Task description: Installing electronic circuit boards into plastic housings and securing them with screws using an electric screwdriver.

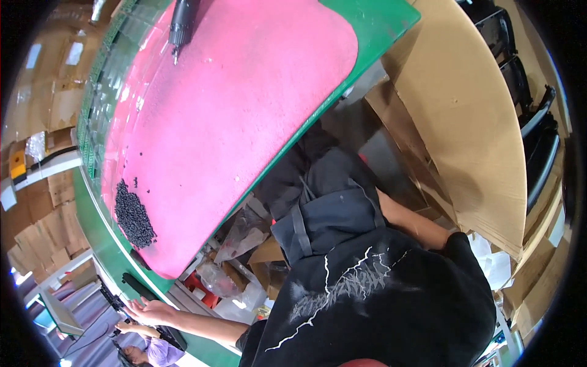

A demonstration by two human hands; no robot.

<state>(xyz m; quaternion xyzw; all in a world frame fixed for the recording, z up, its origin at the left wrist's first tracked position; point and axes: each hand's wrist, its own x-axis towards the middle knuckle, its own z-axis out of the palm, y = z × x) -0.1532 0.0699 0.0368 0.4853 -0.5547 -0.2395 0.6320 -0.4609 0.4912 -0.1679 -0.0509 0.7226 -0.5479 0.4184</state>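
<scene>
Carton [458, 104] at right, black frames [539, 156] beyond its panel. Left hand [150, 312] spread, near black bar [139, 286]; right hand hidden, can't tell.

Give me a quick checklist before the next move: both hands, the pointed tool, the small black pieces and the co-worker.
1. Left hand free: ok; fingers spread, nothing visibly gripped.
2. Left hand off the long black part: cannot tell; they look very close.
3. Right hand in view: not ok; only the forearm shows.
4. Pointed black tool out of the hands: ok; its tip shows over the pink mat.
5. Small black pieces all gathered: not ok; most are heaped, a few stray.
6. Co-worker's hand well apart from the left hand: cannot tell; depth is unclear.
</scene>
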